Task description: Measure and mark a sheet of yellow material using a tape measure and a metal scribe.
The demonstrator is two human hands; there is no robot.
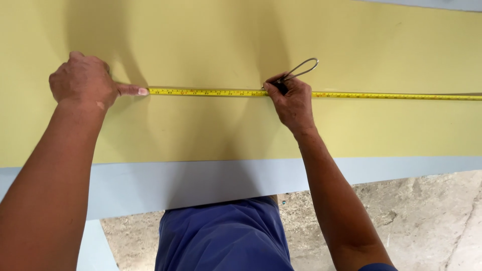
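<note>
Pale yellow sheet material [211,35] covers most of the view and lies flat on a light blue-grey table [201,180], whose near edge shows as a bare strip below the sheet. Beneath the table edge, a rough concrete floor [427,216] is visible, along with the person's blue trousers [223,236].

A yellow tape measure [211,92] runs straight across the sheet from left to right and continues out of view at the right edge. It lies flat on the sheet surface.

The left hand [85,83] rests on the sheet at the left end of the tape. Its fingers are curled into a loose fist, with the thumb extended and pressed onto the tape's end, pinning it to the sheet.

The right hand [291,100] sits over the tape near its middle. Its fingers are pinched narrowly around a dark, pen-like marking tool [281,85], whose tip meets the sheet just at the tape's edge. A thin wire loop [304,68] projects from the top of the hand, up and to the right; whether it is part of the tool cannot be determined.

The right hand covers a short section of the tape. Both forearms cross the table edge.
</note>
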